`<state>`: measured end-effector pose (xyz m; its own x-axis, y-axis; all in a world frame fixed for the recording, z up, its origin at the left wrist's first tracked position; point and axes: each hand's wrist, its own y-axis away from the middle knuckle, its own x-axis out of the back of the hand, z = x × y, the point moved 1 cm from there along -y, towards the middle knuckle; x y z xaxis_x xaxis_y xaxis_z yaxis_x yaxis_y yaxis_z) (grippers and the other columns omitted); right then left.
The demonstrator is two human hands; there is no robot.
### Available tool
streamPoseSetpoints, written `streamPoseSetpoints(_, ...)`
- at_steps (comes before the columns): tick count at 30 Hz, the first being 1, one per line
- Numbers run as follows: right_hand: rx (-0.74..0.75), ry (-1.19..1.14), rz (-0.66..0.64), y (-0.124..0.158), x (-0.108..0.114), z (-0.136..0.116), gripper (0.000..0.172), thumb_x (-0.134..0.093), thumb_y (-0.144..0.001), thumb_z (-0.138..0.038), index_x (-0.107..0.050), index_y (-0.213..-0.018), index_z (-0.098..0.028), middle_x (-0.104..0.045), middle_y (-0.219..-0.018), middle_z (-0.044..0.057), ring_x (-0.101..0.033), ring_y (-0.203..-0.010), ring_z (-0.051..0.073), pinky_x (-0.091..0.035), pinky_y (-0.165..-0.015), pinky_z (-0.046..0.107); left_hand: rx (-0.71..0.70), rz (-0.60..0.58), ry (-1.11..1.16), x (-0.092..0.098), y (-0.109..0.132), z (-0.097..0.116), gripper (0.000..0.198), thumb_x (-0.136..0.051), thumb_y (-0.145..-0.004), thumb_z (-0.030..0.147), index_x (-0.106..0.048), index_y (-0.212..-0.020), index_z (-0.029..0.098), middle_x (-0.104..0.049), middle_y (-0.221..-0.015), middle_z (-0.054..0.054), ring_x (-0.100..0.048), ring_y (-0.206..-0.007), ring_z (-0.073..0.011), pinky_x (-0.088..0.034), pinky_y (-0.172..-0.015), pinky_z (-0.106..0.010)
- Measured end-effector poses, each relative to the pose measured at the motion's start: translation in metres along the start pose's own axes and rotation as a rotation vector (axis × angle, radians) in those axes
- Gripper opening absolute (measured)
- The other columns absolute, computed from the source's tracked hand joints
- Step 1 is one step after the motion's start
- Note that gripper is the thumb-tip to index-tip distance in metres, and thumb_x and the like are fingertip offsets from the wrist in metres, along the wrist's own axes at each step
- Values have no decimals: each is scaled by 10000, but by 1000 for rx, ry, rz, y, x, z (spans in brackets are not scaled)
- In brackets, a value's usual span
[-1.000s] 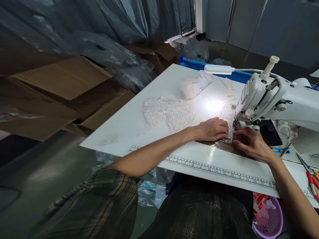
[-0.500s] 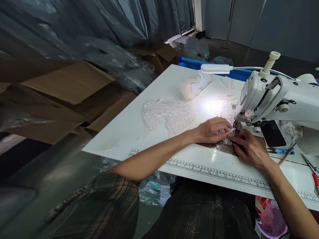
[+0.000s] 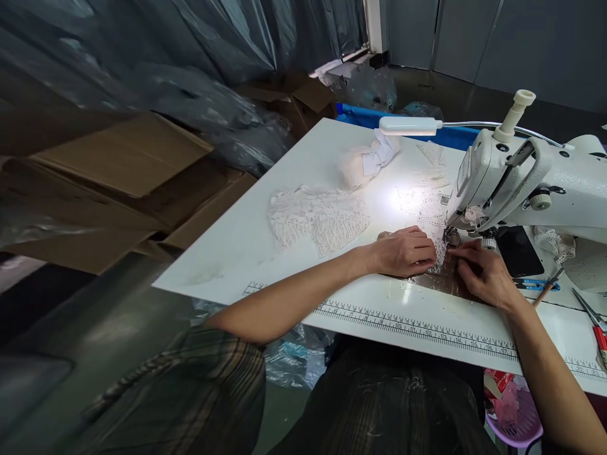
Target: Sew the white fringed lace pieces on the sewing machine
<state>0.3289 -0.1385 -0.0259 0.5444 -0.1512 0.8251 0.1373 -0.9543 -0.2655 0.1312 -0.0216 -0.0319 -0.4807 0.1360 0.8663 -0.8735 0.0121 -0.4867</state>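
White table [image 3: 227, 253], ruler [image 3: 398, 327] along near edge, grey panels [image 3: 455, 38] far right, open carton [image 3: 128, 155] left, purple basket [image 3: 519, 436] near right holding pink scraps [image 3: 508, 404], lace [image 3: 438, 260] at sewing machine [image 3: 488, 170], left hand [image 3: 408, 251] curled over it, right hand [image 3: 488, 272] bent beside it, cannot tell if either grasps

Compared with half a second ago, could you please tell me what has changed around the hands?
The right hand has shifted right and the left hand slightly left, so they sit farther apart; the lace between them lies flatter. The sewing machine and phone stayed put.
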Motion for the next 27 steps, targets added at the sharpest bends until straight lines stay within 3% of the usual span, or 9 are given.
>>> streamPoseSetpoints(3,-81,36,76,0,-5,11,397,-443,-916,-249,-661,-1245,-206,-668,-1104,121,-656,-932,236,-550,-847,424,-42,27,-32,1,-1,1,257,-491,-989,215,-699,-846,165,-739,-898,-58,-648,-766,-140,-503,-781,-323)
streamPoseSetpoints(7,-56,72,88,0,-10,14,376,-448,-929,-296,-676,-1215,-209,-669,-1053,125,-650,-943,252,-546,-847,438,-47,148,-34,4,-1,1,237,-500,-977,178,-684,-830,146,-740,-905,-68,-653,-774,-133,-503,-785,-308)
streamPoseSetpoints(9,-47,86,86,1,-10,12,384,-430,-942,-313,-679,-1215,-209,-657,-1046,134,-645,-946,258,-547,-833,440,-21,155,-7,5,-1,1,219,-499,-976,180,-673,-846,152,-741,-898,-60,-658,-800,-133,-504,-794,-303)
streamPoseSetpoints(12,-7,90,61,1,-7,8,375,-432,-938,-301,-697,-1189,-219,-641,-1040,129,-631,-953,254,-546,-835,431,25,174,35,6,-1,0,205,-497,-971,190,-660,-850,163,-741,-877,-51,-668,-815,-135,-517,-792,-303)
streamPoseSetpoints(17,129,129,3,0,-6,0,374,-457,-916,-259,-712,-1184,-205,-628,-997,122,-588,-879,231,-541,-771,402,96,318,108,8,-1,-2,182,-496,-959,202,-648,-869,161,-741,-853,-52,-689,-797,-140,-554,-757,-317)
streamPoseSetpoints(27,173,151,-83,2,-5,-8,333,-517,-873,-242,-753,-1105,-275,-623,-937,95,-563,-879,227,-494,-808,455,58,109,114,1,-1,1,222,-489,-952,191,-678,-837,174,-747,-847,-49,-679,-795,-145,-526,-780,-319)
